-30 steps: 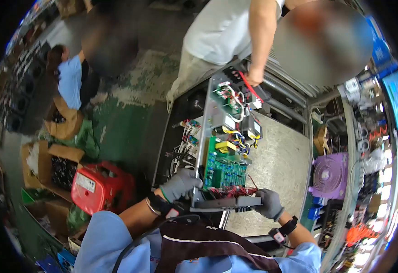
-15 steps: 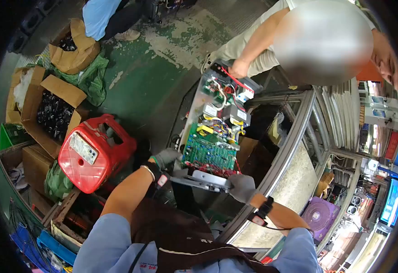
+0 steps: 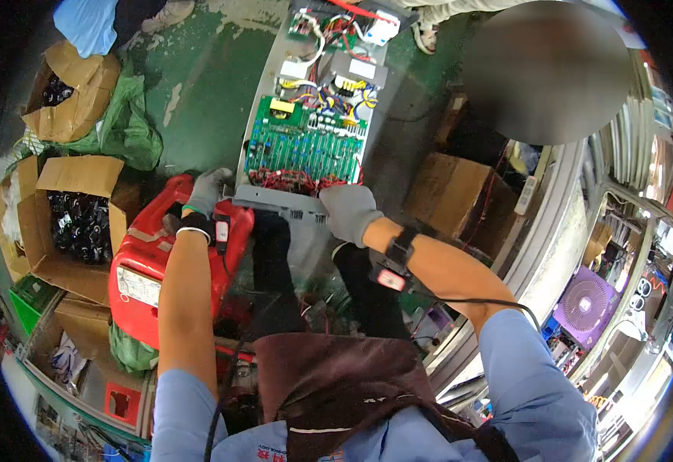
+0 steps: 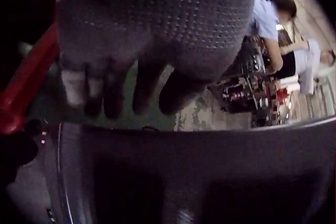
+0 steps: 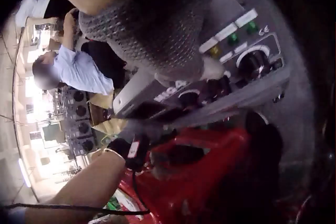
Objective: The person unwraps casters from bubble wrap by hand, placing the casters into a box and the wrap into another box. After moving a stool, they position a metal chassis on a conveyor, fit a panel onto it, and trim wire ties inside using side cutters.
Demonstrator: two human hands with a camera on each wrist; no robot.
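Observation:
A long metal chassis (image 3: 252, 138) lies open-side up, with a green circuit board (image 3: 305, 146), red wires and grey front panel (image 3: 278, 202). My gloved left hand (image 3: 208, 191) grips its near left corner, above the red stool; in the left wrist view the gloved hand (image 4: 157, 29) has its fingers pointing down behind the dark panel edge, thumb hidden. The gloved right hand (image 3: 350, 214) grips the panel's right end. The right wrist view shows the right glove (image 5: 152, 35) over the panel face with knobs (image 5: 253, 61) and coloured buttons.
A red stool (image 3: 136, 254) stands at the left, beside open cartons (image 3: 82, 175) of black parts and a green bag (image 3: 132, 123). A brown carton (image 3: 448, 192) and metal-framed bench (image 3: 544, 239) are at the right. Another person's shoe (image 3: 426, 38) shows beyond the chassis.
The chassis and both hands have moved off the bench, leftward over the floor and nearer the red stool. The other person's hand at the far end has left the head view.

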